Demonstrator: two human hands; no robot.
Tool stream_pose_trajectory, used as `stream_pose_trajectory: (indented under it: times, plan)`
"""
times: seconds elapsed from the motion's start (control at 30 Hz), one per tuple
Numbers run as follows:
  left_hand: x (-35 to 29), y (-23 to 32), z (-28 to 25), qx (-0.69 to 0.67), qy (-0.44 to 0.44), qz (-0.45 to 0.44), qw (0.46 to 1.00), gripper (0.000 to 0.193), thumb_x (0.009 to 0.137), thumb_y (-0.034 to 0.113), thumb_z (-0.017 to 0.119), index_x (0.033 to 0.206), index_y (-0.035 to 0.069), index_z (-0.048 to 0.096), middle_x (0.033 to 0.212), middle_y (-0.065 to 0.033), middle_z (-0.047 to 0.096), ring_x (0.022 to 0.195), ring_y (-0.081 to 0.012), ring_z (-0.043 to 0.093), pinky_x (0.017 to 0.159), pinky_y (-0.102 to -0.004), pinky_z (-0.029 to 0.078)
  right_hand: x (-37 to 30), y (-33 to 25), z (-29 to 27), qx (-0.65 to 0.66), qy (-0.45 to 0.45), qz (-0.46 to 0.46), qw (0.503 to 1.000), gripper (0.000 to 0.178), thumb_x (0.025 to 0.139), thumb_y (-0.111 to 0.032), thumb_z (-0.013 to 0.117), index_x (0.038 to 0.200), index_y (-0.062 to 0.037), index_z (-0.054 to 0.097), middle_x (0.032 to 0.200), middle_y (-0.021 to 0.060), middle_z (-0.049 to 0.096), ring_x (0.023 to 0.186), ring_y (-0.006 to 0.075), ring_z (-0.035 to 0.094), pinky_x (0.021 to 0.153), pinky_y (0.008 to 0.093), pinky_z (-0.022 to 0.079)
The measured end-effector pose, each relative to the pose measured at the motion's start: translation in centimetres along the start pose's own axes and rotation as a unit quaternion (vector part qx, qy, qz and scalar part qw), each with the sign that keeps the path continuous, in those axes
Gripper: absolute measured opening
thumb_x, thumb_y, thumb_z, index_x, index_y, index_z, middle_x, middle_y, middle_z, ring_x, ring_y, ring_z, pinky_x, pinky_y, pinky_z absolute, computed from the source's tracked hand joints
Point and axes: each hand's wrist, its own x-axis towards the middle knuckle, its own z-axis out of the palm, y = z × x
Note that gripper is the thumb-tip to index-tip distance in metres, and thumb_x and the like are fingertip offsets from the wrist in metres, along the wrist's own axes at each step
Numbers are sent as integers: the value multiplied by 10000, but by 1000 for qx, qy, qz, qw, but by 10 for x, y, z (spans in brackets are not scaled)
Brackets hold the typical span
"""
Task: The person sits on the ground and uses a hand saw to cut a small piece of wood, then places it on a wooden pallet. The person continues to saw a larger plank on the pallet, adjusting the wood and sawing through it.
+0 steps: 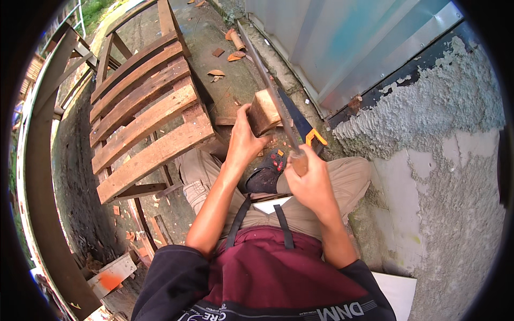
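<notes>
My left hand (247, 136) is closed around a short wooden block (263, 113), holding it upright above the ground between my knees. A long machete (261, 69) points away from me and to the far left, its wooden handle gripped in my right hand (310, 179). The blade passes along the right side of the block; whether it touches the wood I cannot tell. Just beyond my right hand, a handsaw with a dark blade (293, 116) and an orange-edged handle leans or lies by the wall. Below the block is my dark clog (266, 177).
A slatted wooden bench (142, 115) stands close on the left. To the right are a metal sheet panel (342, 48) and a rough cement wall (428, 155). Dry leaves (236, 56) and wood chips lie on the ground. A white board (397, 291) is at the lower right.
</notes>
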Motion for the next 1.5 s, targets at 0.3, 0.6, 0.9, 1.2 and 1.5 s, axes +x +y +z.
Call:
stream_pose_trajectory:
  times: [0.3,0.6,0.9,1.2,1.5]
  plan:
    - [30,-77,21,-24,-77,-14,997,927,646,191,934,1431,21,471,1353,-244,614,1290,-347,587,1049,-423,475,39,67,39,27,-3,-11,1000,144,830,-110,673,913,-6,619,744,77,652,663,153,614,632,337,499]
    - [10,29,-19,-21,-39,73,996,810,649,148,912,1349,-10,536,1250,-224,670,1260,-351,617,1092,-411,471,-25,-32,-29,55,22,12,998,191,843,-53,663,1023,-3,621,752,113,679,714,182,696,653,345,521]
    - [21,-86,25,-28,-11,-40,999,1229,645,270,956,1588,4,214,1417,-273,569,1335,-364,555,1120,-471,430,56,45,45,-25,-63,30,997,414,826,-148,677,1166,72,590,882,300,693,898,459,697,772,499,537]
    - [10,35,-20,-69,32,7,997,747,657,147,912,1306,30,560,1151,-171,714,1109,-286,697,961,-394,531,-3,-46,-26,45,-10,-22,999,135,880,-49,664,1000,0,630,733,46,639,685,93,613,622,289,480]
    - [-2,-81,27,10,37,-65,997,1267,616,234,964,1593,12,188,1579,-286,347,1475,-402,353,1217,-450,309,60,88,52,28,16,-19,999,278,892,-200,729,1031,15,620,799,216,692,759,399,693,671,449,519]
